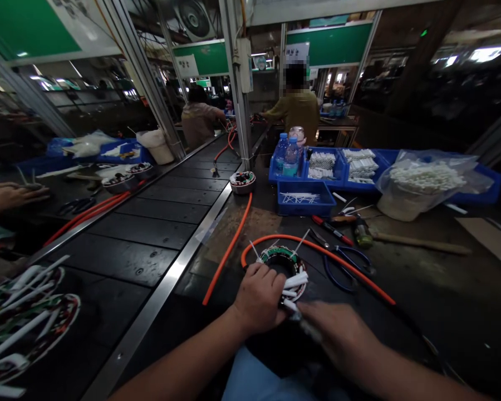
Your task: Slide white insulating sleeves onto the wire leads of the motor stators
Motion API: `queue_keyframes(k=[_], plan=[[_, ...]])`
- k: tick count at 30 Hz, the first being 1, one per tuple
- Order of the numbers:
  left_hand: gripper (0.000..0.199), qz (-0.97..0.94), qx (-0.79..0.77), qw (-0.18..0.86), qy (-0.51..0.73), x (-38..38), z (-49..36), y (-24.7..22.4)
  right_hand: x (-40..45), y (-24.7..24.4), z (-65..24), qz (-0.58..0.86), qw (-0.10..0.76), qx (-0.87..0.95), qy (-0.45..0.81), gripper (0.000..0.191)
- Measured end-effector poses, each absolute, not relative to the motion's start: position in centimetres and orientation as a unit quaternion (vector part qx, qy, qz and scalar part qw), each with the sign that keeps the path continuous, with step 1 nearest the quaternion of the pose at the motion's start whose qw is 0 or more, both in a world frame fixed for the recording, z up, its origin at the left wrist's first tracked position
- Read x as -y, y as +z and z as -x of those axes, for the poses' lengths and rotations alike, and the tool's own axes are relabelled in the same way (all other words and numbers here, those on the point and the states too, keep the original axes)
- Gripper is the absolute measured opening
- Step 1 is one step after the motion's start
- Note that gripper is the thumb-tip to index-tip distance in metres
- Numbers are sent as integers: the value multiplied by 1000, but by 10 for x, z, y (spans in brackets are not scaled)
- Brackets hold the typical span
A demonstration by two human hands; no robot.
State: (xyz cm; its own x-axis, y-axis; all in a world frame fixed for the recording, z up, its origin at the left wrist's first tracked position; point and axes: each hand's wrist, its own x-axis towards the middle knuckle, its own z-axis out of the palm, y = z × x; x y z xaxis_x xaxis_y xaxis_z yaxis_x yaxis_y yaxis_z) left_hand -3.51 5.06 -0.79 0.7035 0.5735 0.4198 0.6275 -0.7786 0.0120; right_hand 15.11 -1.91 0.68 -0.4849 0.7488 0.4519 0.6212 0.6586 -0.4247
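Observation:
A ring-shaped motor stator (307, 287) with green and dark windings lies on the bench in front of me. White sleeves (295, 280) stick out from its near right side, and thin white cable ties stand up from its far rim. My left hand (256, 295) is closed around the stator's near left edge. Motion smears my right hand (338, 333), which is close to a white sleeve at the near rim; whether its fingers grip anything is unclear. An orange cable (346, 260) loops behind the stator and runs off to the right.
Cutting pliers (338, 273), a red-handled tool (332, 230) and a hammer (417, 243) lie at right. Behind are a small blue tray (307, 209), blue bins with bottles and white tubes, and a bagged bucket (404, 209). Left runs a conveyor (150, 245) carrying stators; co-workers sit beyond.

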Motion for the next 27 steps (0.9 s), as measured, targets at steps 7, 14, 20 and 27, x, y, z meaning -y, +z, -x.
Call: queue_keyframes(k=[7,14,20,27], plan=[[31,917,323,45,-229,-51,35,-14,31,-22,-122,430,360,822,-95,46],[43,920,331,-13,-209,-45,37,-3,4,10,-129,533,265,788,155,30],[31,917,329,-90,-205,-44,41,12,-2,6,-137,581,286,714,267,15],[16,909,362,-121,-169,-42,35,25,-8,19,-152,542,241,775,217,39]])
